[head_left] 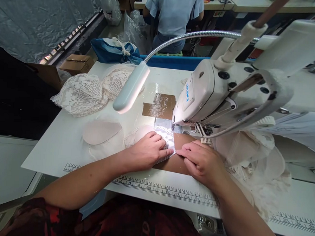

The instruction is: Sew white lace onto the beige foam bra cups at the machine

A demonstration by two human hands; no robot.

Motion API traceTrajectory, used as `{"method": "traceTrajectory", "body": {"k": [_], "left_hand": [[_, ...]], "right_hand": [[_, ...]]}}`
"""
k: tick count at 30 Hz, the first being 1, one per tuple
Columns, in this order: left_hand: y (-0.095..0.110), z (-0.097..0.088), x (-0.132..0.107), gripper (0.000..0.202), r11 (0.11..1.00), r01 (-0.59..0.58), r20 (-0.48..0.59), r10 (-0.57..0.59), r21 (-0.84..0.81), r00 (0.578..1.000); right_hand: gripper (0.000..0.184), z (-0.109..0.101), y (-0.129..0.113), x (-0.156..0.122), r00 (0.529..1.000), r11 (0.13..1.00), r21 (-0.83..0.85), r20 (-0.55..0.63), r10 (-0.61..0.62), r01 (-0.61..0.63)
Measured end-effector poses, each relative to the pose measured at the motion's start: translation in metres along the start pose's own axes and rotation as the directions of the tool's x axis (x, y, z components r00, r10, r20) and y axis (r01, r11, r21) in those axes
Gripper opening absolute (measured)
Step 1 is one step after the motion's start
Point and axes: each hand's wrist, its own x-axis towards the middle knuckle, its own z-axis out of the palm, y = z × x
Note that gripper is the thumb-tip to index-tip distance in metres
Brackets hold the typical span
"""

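A white lace piece point(168, 135) lies in bright light just in front of the sewing machine's point(195, 93) needle area. My left hand point(149, 151) rests on it, fingers curled and thumb stretched along its edge. From the other side, my right hand point(200, 160) has its fingers bent together, with the fingertips at the same lace edge, close to my left thumb. Under both hands is a brown sheet point(180, 165) on the table. A pale oval cup-shaped piece point(101, 132) with sheer fabric lies left of my left hand. My fingers hide part of the lace.
Bundles of cream lace point(81, 94) lie at the back left. More pale fabric pieces point(255, 158) are heaped right of the machine. A lamp point(131, 88) on a bendy arm hangs over the table. Ruler markings point(156, 188) run along the front edge. A person point(175, 17) sits beyond.
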Motion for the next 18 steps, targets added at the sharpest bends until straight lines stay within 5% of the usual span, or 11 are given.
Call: {"method": "traceTrajectory", "body": {"k": [7,18], "left_hand": [[-0.0001,-0.0016,-0.0014,0.036,0.999,0.024,0.008,-0.024,-0.036,1.0],[0.0019,0.0012,0.0052,0.039,0.995,0.077,-0.002,-0.077,0.06,0.997]], "right_hand": [[0.027,0.0061,0.0002,0.0013,0.994,0.992,-0.08,0.068,-0.087,0.093],[0.025,0.0083,-0.0013,0.0,0.996,0.993,-0.099,0.067,-0.054,0.061]]}}
